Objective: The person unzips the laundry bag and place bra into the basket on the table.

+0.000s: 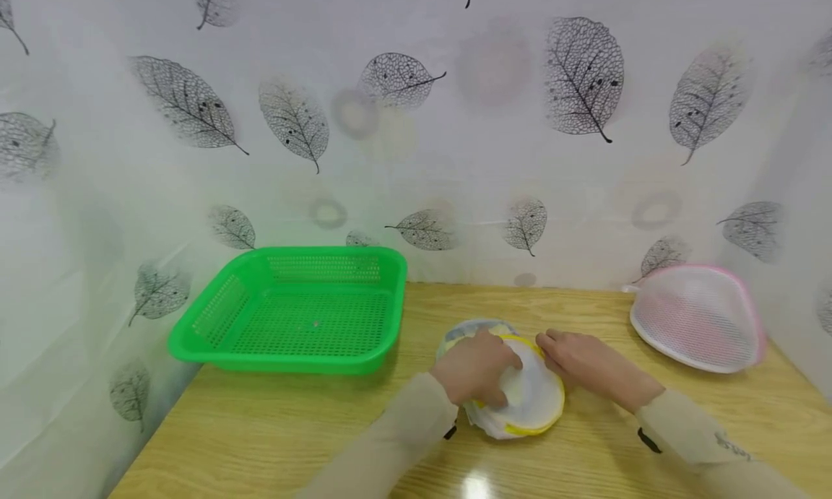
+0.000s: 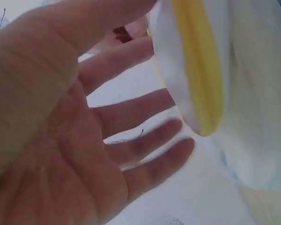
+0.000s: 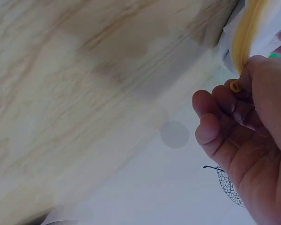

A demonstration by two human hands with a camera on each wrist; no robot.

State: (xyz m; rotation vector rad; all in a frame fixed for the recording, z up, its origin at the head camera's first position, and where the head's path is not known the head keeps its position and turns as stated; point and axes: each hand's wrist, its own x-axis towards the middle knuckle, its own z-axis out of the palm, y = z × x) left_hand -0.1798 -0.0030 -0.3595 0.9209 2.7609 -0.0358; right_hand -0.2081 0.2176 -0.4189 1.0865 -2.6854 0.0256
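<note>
A round white laundry bag (image 1: 538, 391) with a yellow rim rests on the wooden table, with bunched pale fabric at its far left and near edges. My left hand (image 1: 471, 367) lies over the bag's left side, thumb and forefinger spread apart. In the left wrist view its fairly straight fingers (image 2: 136, 112) reach behind the yellow-edged fabric (image 2: 201, 65), which hides some fingertips. At the bag's upper right edge, my right hand (image 1: 588, 362) pinches the yellow trim (image 3: 248, 37). A small yellow loop (image 3: 234, 86) pokes out between its curled fingers.
To the left stands a green plastic basket (image 1: 286, 362) with perforated walls. A white mesh bag with pink trim (image 1: 698, 318) lies at the far right of the table (image 1: 273, 427). Behind everything hangs a white sheet printed with leaves (image 1: 442, 159).
</note>
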